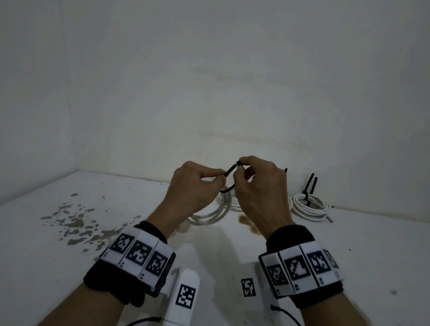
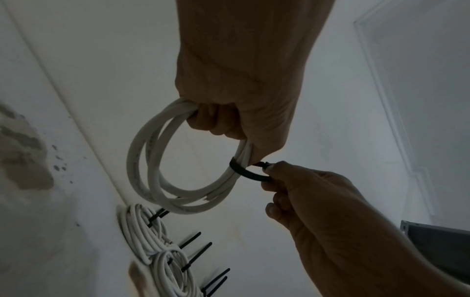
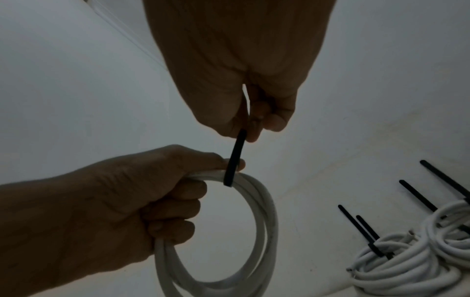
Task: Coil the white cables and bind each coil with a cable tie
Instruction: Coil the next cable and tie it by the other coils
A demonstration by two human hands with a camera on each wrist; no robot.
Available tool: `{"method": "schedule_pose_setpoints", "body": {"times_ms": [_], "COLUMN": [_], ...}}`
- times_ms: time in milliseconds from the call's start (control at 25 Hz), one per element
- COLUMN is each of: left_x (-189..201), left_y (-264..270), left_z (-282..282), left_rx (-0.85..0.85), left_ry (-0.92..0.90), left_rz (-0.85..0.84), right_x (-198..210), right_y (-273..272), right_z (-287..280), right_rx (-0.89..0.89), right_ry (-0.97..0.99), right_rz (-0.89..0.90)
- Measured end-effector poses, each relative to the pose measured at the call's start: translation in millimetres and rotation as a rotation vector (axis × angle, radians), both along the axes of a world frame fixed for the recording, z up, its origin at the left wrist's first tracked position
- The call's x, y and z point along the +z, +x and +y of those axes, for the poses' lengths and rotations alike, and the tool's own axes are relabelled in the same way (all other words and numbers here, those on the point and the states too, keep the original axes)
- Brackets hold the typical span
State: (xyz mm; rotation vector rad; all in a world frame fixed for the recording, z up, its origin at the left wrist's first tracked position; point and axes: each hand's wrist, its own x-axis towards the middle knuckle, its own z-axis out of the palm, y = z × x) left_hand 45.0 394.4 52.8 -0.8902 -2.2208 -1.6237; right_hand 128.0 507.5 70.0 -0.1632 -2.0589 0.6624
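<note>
My left hand grips a coil of white cable, held up above the white table; the coil hangs below both hands and shows again in the right wrist view as the white coil. A black cable tie loops around the coil's strands beside the left thumb. My right hand pinches the tie's head end, and the black tie runs from those fingers down to the coil. The left thumb and forefinger also touch the tie's strap.
Bound white coils with black tie tails sticking up lie at the back right by the wall; the same bound coils show in both wrist views. Brown stains mark the table's left side. White walls close the back and left.
</note>
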Motion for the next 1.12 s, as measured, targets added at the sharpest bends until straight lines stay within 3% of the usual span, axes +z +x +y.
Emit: {"method": "schedule_pose_setpoints", "body": {"times_ms": [400,640,720,840,920,1120], "left_x": [8.6,28.1,29.8,27.9,25.0,17.4], "left_y": [-1.2,14.6,18.8,23.6,24.3,26.7], "left_z": [-10.0,-17.8,-16.5,-15.2,-13.9,-9.3], "left_rx": [0.038,-0.215,-0.223,-0.344,-0.425,-0.549], "left_ry": [-0.151,-0.066,-0.021,0.086,0.160,0.341], "left_rz": [0.109,0.072,-0.067,-0.410,-0.540,-0.763], "right_x": [7.7,16.7,15.6,19.4,25.1,33.4], "right_y": [3.4,24.2,22.6,19.9,21.5,26.5], "right_z": [8.2,17.0,14.6,9.8,6.0,2.5], "right_rx": [0.066,0.564,0.541,0.318,0.214,0.211], "right_ry": [0.063,-0.602,-0.562,-0.264,-0.131,-0.187], "right_rz": [-0.201,-0.159,-0.114,-0.090,-0.068,0.017]}}
